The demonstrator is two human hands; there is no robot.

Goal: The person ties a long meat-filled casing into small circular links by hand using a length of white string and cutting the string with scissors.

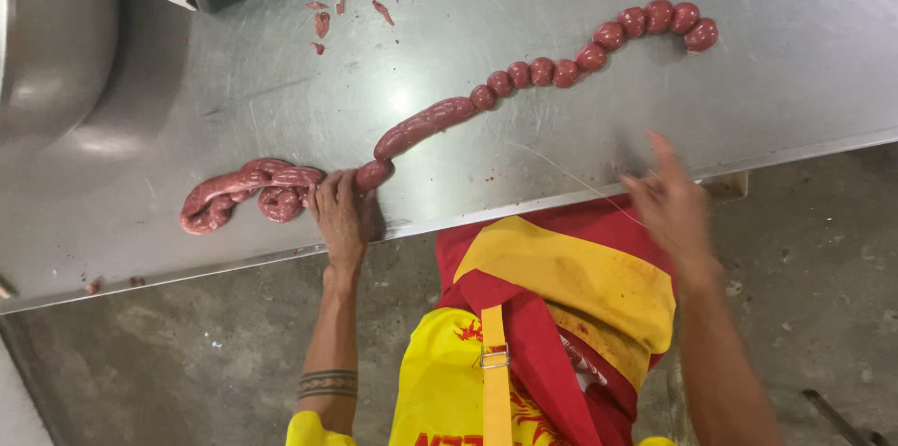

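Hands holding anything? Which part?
Left hand presses the sausage rope at the untied stretch beside the coil. Right hand seems to pull a thin string; its grip is blurred.

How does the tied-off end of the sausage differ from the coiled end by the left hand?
The tied-off end is pinched into short round links; the coiled end is one long, unsegmented tube. The tied-off end runs in a line to the far right of the steel table, clear of both hands; the coiled end is bunched in loops beside the left hand. Both are the same reddish filled casing, one continuous piece.
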